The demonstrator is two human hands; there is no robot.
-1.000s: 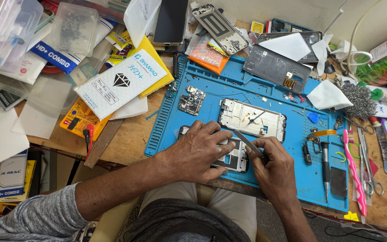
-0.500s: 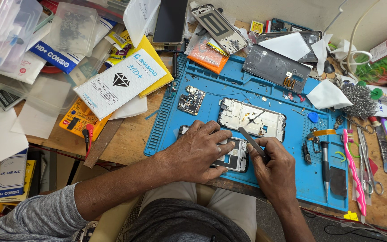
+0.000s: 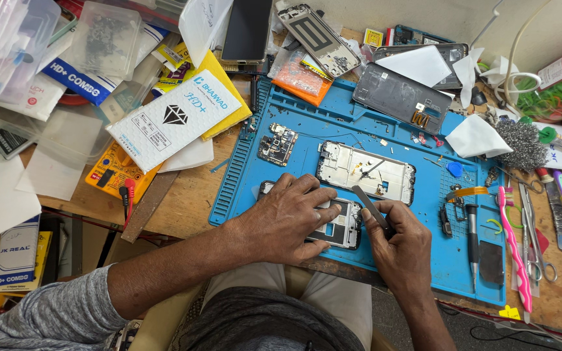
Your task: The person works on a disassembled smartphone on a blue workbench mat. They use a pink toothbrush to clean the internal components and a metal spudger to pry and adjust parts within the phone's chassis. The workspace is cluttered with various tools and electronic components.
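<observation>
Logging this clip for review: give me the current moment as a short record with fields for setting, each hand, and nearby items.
setting: cluttered wooden bench with a blue mat
left hand: pressed flat on an opened phone, holding it down
right hand: grips a thin flat tool, tip above the phone's right end
beyond phone: bare phone frame, circuit board
right of mat: pink toothbrush, scissors, steel wool
left of mat: white packet, yellow meter

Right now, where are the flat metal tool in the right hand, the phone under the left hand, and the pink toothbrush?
flat metal tool [image 3: 367, 200]: head view, on its blade.
phone [image 3: 343, 226]: head view, on its exposed inside.
pink toothbrush [image 3: 514, 250]: head view, mid-handle.
</observation>
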